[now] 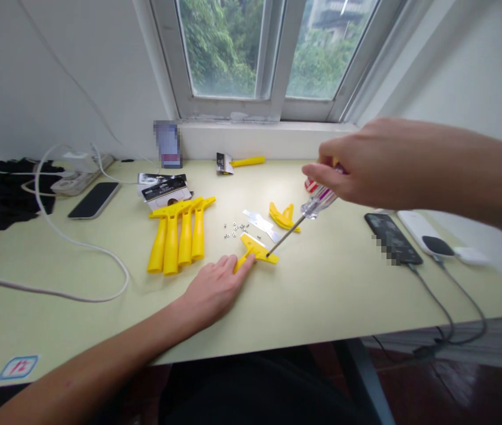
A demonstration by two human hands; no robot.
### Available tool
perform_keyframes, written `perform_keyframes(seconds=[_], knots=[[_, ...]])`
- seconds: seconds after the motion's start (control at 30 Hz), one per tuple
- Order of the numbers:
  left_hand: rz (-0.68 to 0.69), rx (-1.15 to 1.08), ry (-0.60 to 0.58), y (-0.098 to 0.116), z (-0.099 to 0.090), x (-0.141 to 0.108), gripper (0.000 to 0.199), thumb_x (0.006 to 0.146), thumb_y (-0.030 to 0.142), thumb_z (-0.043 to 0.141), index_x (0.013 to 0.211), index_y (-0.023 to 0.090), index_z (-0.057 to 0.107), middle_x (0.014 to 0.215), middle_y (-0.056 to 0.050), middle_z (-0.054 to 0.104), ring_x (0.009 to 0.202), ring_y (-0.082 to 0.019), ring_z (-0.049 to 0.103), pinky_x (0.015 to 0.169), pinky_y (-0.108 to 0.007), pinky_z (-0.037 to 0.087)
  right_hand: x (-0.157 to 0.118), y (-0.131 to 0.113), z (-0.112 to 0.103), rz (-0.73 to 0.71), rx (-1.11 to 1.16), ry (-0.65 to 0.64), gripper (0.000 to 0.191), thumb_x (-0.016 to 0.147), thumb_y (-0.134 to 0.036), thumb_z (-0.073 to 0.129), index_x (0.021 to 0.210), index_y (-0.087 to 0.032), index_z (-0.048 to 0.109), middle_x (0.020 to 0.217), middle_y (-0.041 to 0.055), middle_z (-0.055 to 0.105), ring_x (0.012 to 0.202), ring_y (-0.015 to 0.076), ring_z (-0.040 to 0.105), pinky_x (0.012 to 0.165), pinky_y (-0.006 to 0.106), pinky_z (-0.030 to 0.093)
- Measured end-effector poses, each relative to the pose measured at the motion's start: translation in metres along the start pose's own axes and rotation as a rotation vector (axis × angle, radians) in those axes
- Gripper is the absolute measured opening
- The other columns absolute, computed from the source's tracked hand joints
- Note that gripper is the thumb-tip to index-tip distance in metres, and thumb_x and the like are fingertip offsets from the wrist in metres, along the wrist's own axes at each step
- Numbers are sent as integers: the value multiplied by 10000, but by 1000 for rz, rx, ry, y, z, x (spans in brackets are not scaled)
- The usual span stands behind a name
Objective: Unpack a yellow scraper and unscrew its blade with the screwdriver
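My left hand (217, 286) is closed around the handle of a yellow scraper (257, 250) and presses it against the table. A metal blade edge shows along the scraper's far side. In my right hand (357, 162) is a screwdriver (317, 203) with a clear handle, held tilted, its tip at the right part of the scraper head. Small screws and nuts (235, 229) lie scattered just beyond the scraper. Beside them are flat metal blades (260, 223) and curved yellow plastic pieces (284, 217). Several yellow scraper handles (177, 236) lie in a row to the left.
Black-and-white packaging (166, 192) lies behind the handles. A packaged yellow scraper (239, 162) is near the window. Phones (94, 199) and a power strip (82, 174) are on the left; a cabled phone (392, 239) and white device (425, 233) are on the right.
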State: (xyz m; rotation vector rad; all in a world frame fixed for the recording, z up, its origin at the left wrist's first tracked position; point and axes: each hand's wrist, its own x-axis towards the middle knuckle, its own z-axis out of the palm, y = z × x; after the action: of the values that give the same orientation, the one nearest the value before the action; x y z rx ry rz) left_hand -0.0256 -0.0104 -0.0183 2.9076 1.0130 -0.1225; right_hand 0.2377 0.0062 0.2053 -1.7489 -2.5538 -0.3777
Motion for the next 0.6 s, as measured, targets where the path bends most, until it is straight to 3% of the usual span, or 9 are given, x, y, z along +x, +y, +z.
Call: perform_keyframes(seconds=[0.17,0.3,0.37,0.5,0.6], knots=[[-10,9,0,0,0,0,615,925,122,352,1520,189,211,1072,-113,555,899,-217,538,734,-332,461,3,5,-1,-67,103,-142,483,840,-649,532,1094,-258,655,853,51,693,807,238,640,672,392,451],[-11,2,-8,0,0,-1,615,926,128,347,1521,189,204,1081,-114,553,909,-219,534,743,-336,463,4,-2,-7,-62,14,-163,518,888,-672,414,972,-242,689,765,57,667,754,224,627,685,402,422],[-8,1,-7,0,0,-1,624,921,127,351,1523,186,197,1087,-117,551,922,-224,531,746,-339,464,3,-6,-8,-62,3,-134,517,925,-639,362,1009,-240,680,783,59,667,769,219,628,698,400,419],[-2,-5,-1,0,1,-1,623,924,132,354,1523,191,195,1095,-118,550,940,-225,529,755,-334,461,0,-10,-12,-135,129,-130,433,896,-573,485,1165,-261,620,908,53,688,794,219,628,663,369,431],[-1,-8,0,0,1,-2,618,928,133,352,1522,195,191,1093,-115,550,942,-223,529,760,-331,460,0,-10,-13,-125,109,-131,400,903,-557,474,1013,-227,671,773,60,662,756,234,622,660,381,423]])
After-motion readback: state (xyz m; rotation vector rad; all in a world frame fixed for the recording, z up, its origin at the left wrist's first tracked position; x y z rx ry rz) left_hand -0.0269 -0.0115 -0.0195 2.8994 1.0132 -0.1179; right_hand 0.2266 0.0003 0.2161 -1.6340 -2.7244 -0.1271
